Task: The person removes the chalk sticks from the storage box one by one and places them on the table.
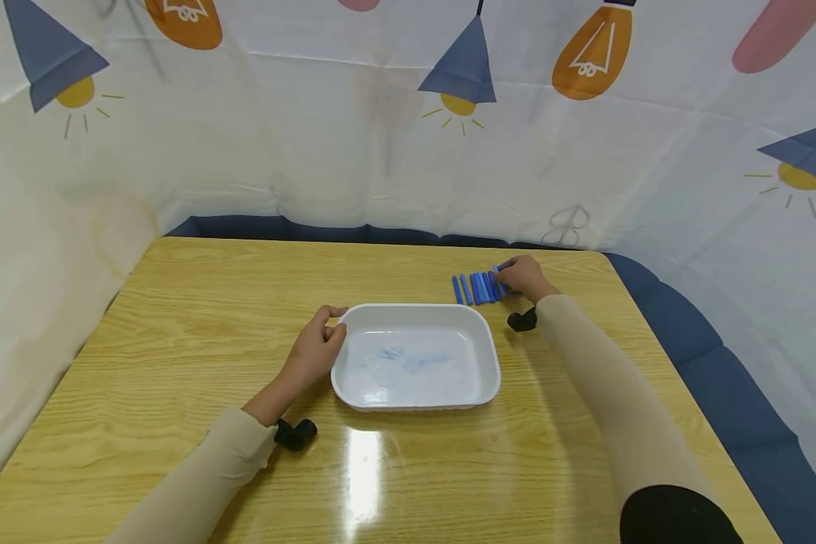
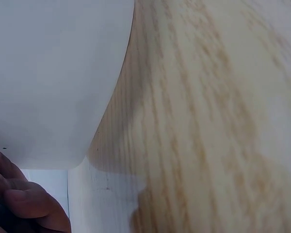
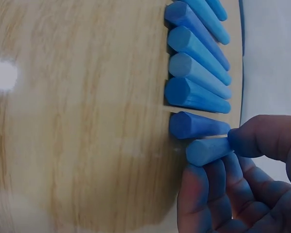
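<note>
A white plastic tray [image 1: 442, 387] with blue smudges on its floor sits mid-table. My left hand [image 1: 313, 347] grips its far left corner; in the left wrist view curled fingers [image 2: 36, 201] show beside the tray's outer wall [image 2: 53, 87]. Beyond the tray's far right corner lies a row of several blue chalk sticks [image 1: 477, 289], in light and dark shades. At the row's right end is my right hand [image 1: 527, 277]. Between thumb and fingers it pinches a light blue chalk stick [image 3: 208, 151], right beside a darker stick [image 3: 194, 125]. Blue dust coats the thumb and fingers.
The wood-grain table [image 1: 177, 363] ends in a far edge just behind the chalk row. Dark blue padding [image 1: 714, 370] runs along the right and far sides. Behind it hangs a white cloth [image 1: 313, 151] printed with lamps and bulbs.
</note>
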`<state>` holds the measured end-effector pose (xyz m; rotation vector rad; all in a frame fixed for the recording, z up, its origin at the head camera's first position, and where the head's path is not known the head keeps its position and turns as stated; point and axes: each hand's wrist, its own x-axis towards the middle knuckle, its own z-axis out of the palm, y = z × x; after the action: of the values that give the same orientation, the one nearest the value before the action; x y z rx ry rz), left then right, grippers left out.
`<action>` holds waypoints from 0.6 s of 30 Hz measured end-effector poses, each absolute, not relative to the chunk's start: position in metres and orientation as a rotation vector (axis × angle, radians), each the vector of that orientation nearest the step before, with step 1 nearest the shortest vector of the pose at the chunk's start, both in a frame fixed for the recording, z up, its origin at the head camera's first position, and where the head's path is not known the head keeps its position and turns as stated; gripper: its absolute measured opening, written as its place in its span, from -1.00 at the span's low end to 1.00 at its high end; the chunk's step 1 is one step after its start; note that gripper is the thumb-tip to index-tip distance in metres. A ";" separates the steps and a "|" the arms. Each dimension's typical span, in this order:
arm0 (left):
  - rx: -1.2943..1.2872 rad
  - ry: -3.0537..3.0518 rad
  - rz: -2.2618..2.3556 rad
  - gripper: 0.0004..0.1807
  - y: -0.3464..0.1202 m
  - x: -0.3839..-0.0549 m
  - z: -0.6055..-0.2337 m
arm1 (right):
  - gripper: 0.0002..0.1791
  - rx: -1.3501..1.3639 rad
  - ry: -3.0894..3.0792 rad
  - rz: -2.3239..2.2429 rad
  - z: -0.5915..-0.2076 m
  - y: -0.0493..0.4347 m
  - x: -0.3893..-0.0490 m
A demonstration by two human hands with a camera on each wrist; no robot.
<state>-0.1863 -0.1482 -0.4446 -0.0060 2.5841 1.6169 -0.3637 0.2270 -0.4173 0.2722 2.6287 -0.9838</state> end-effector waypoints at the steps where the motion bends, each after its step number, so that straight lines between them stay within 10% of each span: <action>1: -0.002 2.586 1.612 -0.61 -0.148 -0.187 -0.445 | -0.50 0.277 2.634 -0.974 -0.418 0.227 -0.363; 18: -0.005 2.724 1.546 -0.66 -0.148 -0.191 -0.451 | -0.51 0.237 2.640 -1.036 -0.424 0.233 -0.350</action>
<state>-0.1906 -0.1481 -0.4510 -0.0045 2.7240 1.5465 -0.3502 0.2335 -0.4241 0.2372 2.6400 -1.0359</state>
